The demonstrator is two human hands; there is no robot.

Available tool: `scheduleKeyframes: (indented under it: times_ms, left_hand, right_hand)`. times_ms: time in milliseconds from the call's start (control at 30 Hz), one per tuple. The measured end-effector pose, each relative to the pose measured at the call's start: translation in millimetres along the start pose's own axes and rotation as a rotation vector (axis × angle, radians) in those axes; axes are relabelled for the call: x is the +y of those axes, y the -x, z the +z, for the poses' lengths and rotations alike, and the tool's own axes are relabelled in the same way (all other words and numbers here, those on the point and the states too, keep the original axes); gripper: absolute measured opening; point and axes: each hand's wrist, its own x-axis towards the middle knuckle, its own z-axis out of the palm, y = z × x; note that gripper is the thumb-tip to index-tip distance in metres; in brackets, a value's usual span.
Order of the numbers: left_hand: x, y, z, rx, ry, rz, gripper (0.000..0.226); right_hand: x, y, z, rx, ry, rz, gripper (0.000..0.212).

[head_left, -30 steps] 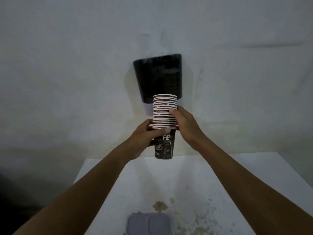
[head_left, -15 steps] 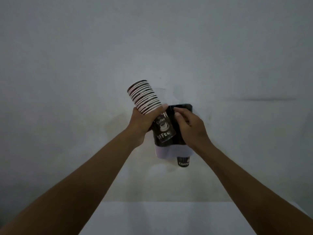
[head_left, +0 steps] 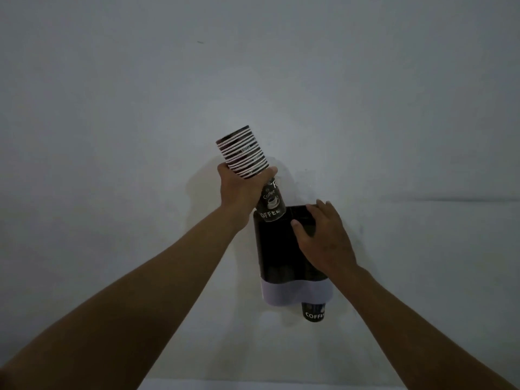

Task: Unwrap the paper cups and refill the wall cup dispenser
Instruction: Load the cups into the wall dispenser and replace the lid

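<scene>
Two hands: both bare, both up by the pale wall (head_left: 112,108).
Left hand (head_left: 242,190): its grip is closed tight around the tall stack of dark paper cups with white rims (head_left: 244,153).
Stack of cups: it leans to the left at the top. The bottom cup has the words "Coffee" and "COFFEE" and a small cup picture on it. This low end points down and touches the left side of the top of the dispenser.
Dispenser: a black box with a pale lilac bottom band (head_left: 278,249), fixed on the wall. It sits low and a bit right of the middle.
Right hand (head_left: 323,237): it lies on the top right part of the black box. The fingers (head_left: 312,212) are spread and bent over the top edge, and the thumb rests on the front. The grip is loose and open, pressing on the box and not wrapped around a thing.
One more cup: a dark paper cup with "COFFE" on it (head_left: 313,312) pokes out under the lilac band, on the right side.
Tabletop (head_left: 253,385): only a thin pale strip shows at the very bottom.
</scene>
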Motion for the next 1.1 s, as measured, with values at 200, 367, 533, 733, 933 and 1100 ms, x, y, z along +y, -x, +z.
scheduleKeyframes:
  times_ms: [200, 367, 533, 733, 933, 1100]
  left_hand:
    - [-29, -1, 16, -0.023, -0.23, 0.234, 0.085]
    - [-53, -1, 25, -0.122, -0.397, 0.314, 0.091]
    - [-67, 5, 24, -0.133, -0.575, 0.331, 0.071]
    - [-74, 7, 13, -0.012, -0.674, 0.187, 0.076]
    - [-75, 13, 12, -0.007, -0.726, 0.102, 0.094]
    - [-79, 19, 12, -0.035, -0.695, 0.11, 0.092]
  right_hand:
    - [19, 4, 12, 0.055, -0.009, -0.021, 0.063]
    - [29, 1, 13, 0.073, -0.035, -0.027, 0.062]
    - [37, 0, 16, 0.1, -0.038, -0.045, 0.06]
    - [36, 3, 20, 0.14, -0.087, -0.068, 0.06]
    - [35, 3, 20, 0.142, -0.116, -0.067, 0.059]
    - [36, 4, 19, 0.137, -0.115, -0.068, 0.06]
